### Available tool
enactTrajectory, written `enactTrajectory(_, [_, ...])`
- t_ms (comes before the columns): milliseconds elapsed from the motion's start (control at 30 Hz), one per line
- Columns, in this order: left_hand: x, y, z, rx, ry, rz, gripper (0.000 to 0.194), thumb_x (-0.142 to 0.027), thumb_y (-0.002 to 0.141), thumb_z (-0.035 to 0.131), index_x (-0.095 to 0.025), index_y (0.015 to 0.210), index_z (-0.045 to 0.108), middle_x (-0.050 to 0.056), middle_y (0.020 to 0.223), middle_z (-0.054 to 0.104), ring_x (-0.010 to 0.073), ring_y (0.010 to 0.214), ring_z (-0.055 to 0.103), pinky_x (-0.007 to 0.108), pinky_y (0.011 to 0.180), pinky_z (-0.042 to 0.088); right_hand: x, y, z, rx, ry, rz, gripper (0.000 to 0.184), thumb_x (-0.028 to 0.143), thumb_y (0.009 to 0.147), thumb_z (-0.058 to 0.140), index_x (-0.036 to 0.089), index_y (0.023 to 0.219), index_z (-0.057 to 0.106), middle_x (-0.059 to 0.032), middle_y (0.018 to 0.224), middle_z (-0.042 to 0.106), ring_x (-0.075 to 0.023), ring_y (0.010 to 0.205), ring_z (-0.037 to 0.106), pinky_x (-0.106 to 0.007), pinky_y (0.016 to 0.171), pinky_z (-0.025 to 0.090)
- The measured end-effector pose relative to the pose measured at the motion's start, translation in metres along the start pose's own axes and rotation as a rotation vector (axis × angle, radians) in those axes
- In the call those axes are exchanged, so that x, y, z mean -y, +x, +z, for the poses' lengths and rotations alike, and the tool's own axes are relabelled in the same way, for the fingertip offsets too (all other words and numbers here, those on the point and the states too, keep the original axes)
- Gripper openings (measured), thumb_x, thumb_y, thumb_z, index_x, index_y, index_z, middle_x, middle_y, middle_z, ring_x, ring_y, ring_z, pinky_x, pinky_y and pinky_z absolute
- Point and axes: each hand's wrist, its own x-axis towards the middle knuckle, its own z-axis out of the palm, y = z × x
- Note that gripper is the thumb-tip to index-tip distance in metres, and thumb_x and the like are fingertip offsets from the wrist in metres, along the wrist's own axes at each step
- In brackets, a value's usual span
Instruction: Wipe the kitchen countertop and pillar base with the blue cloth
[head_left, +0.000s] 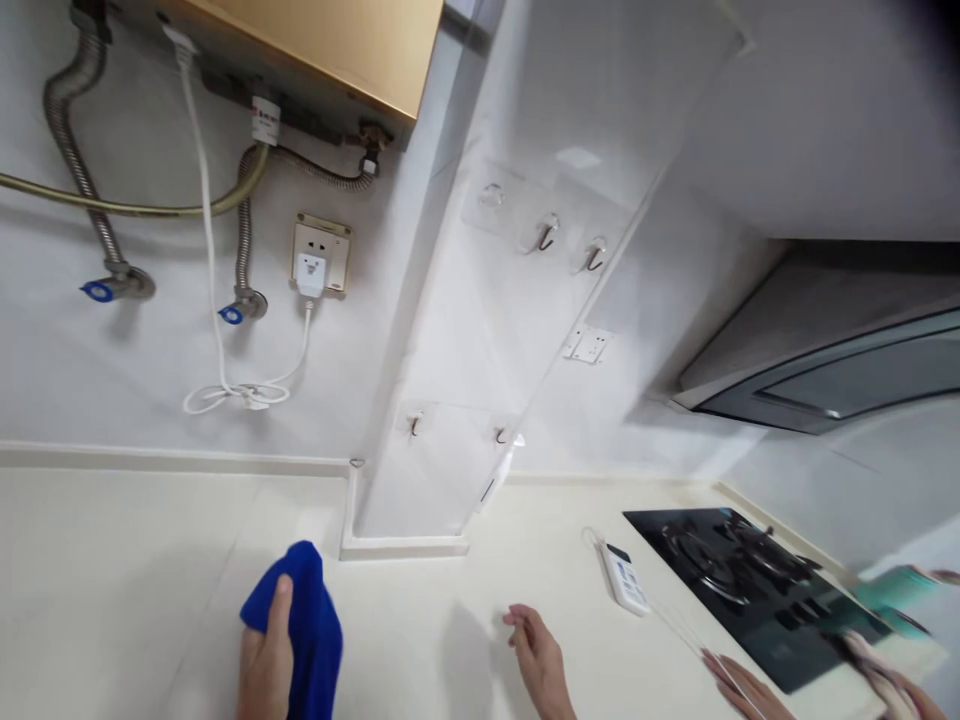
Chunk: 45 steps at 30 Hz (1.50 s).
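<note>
My left hand (264, 665) is closed on a blue cloth (311, 625), thumb pressed along its left side, just above the cream countertop (112, 560). My right hand (538, 655) hovers over the counter to the right, fingers apart and slightly curled, holding nothing. A small white device with a cord (624, 578) lies on the counter beyond my right hand, beside the black gas hob (750, 580).
Another person's hands (750, 690) reach in at the bottom right by the hob, near something green (896, 590). A white wall column (480, 400) with hooks meets the counter. Water heater (315, 50), pipes, a socket (321, 252) and a range hood (832, 350) are above.
</note>
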Motion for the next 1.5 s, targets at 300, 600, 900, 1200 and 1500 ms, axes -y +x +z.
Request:
enactTrajectory(300, [0.057, 0.048, 0.068, 0.265, 0.194, 0.038, 0.062, -0.065, 0.078, 0.045, -0.013, 0.1, 0.069, 0.018, 0.109, 0.075, 0.0358, 0.115, 0.064, 0.051, 0.11, 0.046, -0.109, 0.037, 0.065, -0.195, -0.524, -0.353, 0.052, 0.044, 0.09, 0.033, 0.01, 0.113, 0.065, -0.0208, 0.126, 0.065, -0.0324, 0.12, 0.06, -0.05, 0.099, 0.052])
enactTrajectory(600, [0.119, 0.047, 0.097, 0.283, 0.619, 0.417, 0.042, -0.031, 0.082, 0.044, -0.011, 0.108, 0.069, 0.019, 0.141, 0.058, 0.0353, 0.125, 0.056, 0.054, 0.114, 0.042, -0.113, 0.031, 0.061, -0.217, -0.649, -0.46, 0.048, 0.033, 0.093, 0.033, 0.006, 0.122, 0.06, -0.0233, 0.127, 0.063, -0.0318, 0.119, 0.059, -0.051, 0.097, 0.051])
enactTrajectory(900, [0.12, 0.039, 0.098, 0.212, 0.433, 0.364, 0.056, -0.042, 0.093, 0.034, -0.007, 0.128, 0.06, 0.019, 0.141, 0.058, 0.0306, 0.14, 0.044, 0.053, 0.121, 0.034, -0.13, 0.037, 0.061, -0.267, -0.602, -0.501, 0.054, 0.047, 0.094, 0.033, 0.009, 0.114, 0.066, -0.0217, 0.12, 0.066, -0.0319, 0.111, 0.063, -0.048, 0.09, 0.054])
enactTrajectory(1200, [0.101, 0.072, 0.107, 0.248, 0.48, 0.339, 0.067, -0.05, 0.095, 0.024, -0.003, 0.123, 0.063, 0.02, 0.132, 0.065, 0.0286, 0.137, 0.049, 0.049, 0.122, 0.033, -0.138, 0.038, 0.062, -0.243, -0.64, -0.479, 0.055, 0.047, 0.092, 0.034, 0.007, 0.115, 0.065, -0.0235, 0.121, 0.066, -0.0337, 0.112, 0.063, -0.049, 0.09, 0.054])
enactTrajectory(1500, [0.1, 0.109, 0.123, 0.294, 0.472, 0.385, 0.06, -0.044, 0.093, 0.031, -0.004, 0.123, 0.063, 0.021, 0.137, 0.061, 0.029, 0.135, 0.051, 0.046, 0.121, 0.034, -0.153, 0.041, 0.049, -0.143, -0.708, -0.451, 0.049, 0.04, 0.088, 0.039, 0.011, 0.118, 0.065, -0.0209, 0.124, 0.066, -0.033, 0.11, 0.064, -0.047, 0.087, 0.055])
